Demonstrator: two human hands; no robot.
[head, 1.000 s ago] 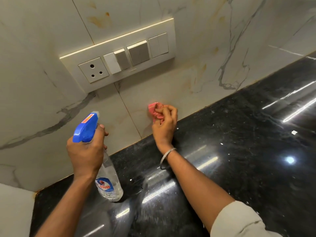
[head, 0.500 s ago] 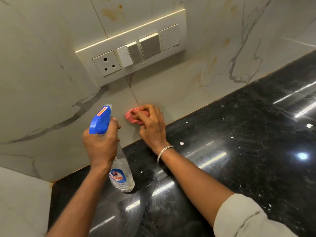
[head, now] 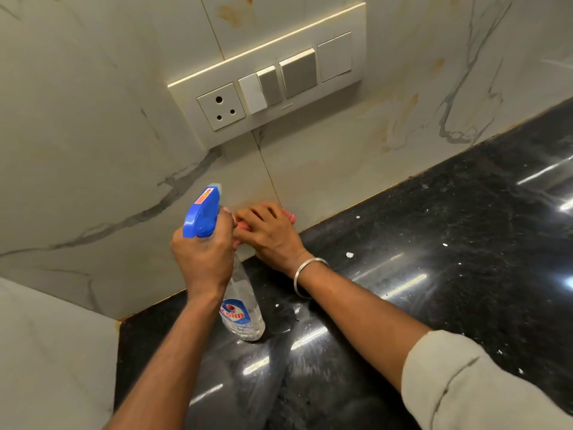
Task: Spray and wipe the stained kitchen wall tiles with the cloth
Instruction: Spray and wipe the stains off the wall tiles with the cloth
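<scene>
Right hand [head: 269, 234]: fingers bent and a little apart, laid over a pink cloth [head: 290, 216] and pressing it to the wall tiles [head: 93, 135]; only slivers of cloth show, at the hand's right edge and between the fingers; thumb hidden. Cloth sits low on the wall, just above the counter [head: 434, 243], at the grout line below the switch plate [head: 269, 72].

Left hand [head: 201, 259]: fingers closed tight round the neck of the bottle [head: 242, 311], just under its blue spray head; one fingertip shows at the front of the head, near the trigger; cannot tell if it presses. Nozzle points at the wall; bottle tilted, clear body hanging below the fist; cannot tell if its base touches the counter.

Both forearms reach forward from the lower edge, the hands close together, knuckles nearly touching; right wrist turned left, with a metal bangle [head: 307, 271]; pale sleeve [head: 480, 383] rolled to the elbow.

Tiles pale, marble-veined, grey streaks; brownish stains [head: 235, 13] above the switch plate and to its lower right. Plate holds one socket and several switches. Counter black, polished, glare streaks and a few white specks.
</scene>
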